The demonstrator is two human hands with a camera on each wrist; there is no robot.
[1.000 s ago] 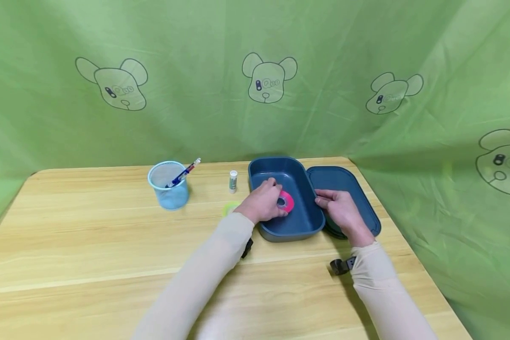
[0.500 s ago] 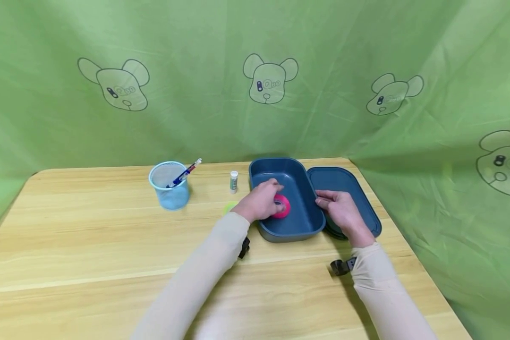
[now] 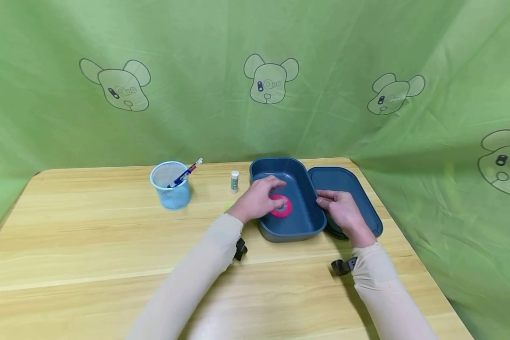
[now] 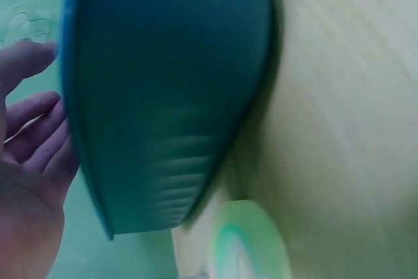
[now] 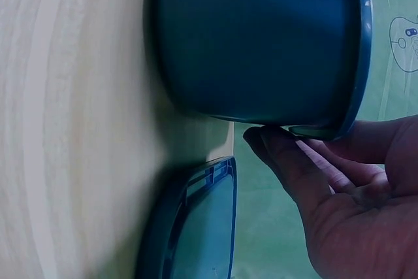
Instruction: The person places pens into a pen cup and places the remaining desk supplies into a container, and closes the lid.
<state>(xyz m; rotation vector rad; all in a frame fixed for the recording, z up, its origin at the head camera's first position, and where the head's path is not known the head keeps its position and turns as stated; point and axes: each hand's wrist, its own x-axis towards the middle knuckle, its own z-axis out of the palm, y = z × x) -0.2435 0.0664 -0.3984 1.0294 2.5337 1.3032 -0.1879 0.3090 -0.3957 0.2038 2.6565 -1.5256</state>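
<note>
A dark blue box (image 3: 290,231) stands open on the wooden table (image 3: 89,245), with its lid (image 3: 344,182) lying beside it on the right. A pink tape roll (image 3: 282,208) lies flat on the box floor. My left hand (image 3: 257,198) hovers over the box's left rim with loose, spread fingers (image 4: 29,112) and holds nothing. My right hand (image 3: 344,212) lies over the lid, its straight fingers (image 5: 294,161) touching the box's right wall (image 5: 261,37). A green tape roll (image 4: 251,246) sits on the table by the box, mostly hidden behind my left wrist in the head view.
A light blue mesh cup (image 3: 170,186) with a pen (image 3: 186,172) in it stands left of the box. A small white glue stick (image 3: 234,181) stands upright between cup and box. A green curtain (image 3: 255,56) hangs behind the table, whose right edge runs close past the lid.
The pink roll left my left hand's grip and now lies flat in the box. That hand drew back slightly left with its fingers loosened. The right hand stayed put.
</note>
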